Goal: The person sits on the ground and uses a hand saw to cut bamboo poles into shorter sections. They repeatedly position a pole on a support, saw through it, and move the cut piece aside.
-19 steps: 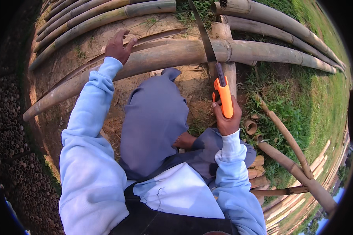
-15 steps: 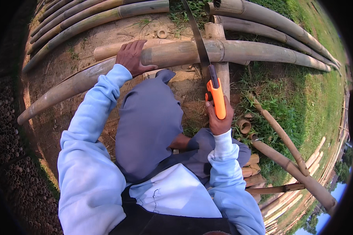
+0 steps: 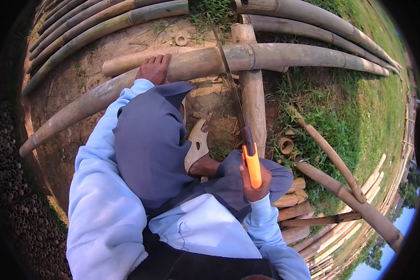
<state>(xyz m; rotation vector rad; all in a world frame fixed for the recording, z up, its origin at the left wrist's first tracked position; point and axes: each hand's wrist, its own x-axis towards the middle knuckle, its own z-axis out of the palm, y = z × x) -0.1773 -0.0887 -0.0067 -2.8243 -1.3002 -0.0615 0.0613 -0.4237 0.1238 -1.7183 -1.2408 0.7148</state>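
Note:
A long, thick bamboo pole (image 3: 196, 64) runs across in front of me, resting over another bamboo log. Over its top, left of the cut, my left hand (image 3: 154, 70) is closed, with the knee in grey trousers close below hiding part of it. My right hand (image 3: 259, 181) grips the orange handle of a hand saw (image 3: 252, 167), held low near my right knee. Its long dark blade slants up and away, lying across the bamboo pole just left of a node, its tip past the far side.
An upright-lying bamboo log (image 3: 253, 95) supports the pole. Beyond lie bamboo poles at far left (image 3: 105, 31) and far right (image 3: 308, 16). A cut bamboo ring (image 3: 181, 40) sits on the dirt. Short bamboo pieces (image 3: 291, 200) and a leaning pole (image 3: 329, 151) are at right.
My right hand has drawn the saw back toward me, so more of the blade lies on my side of the pole. My left knee has shifted left, showing a sandalled foot.

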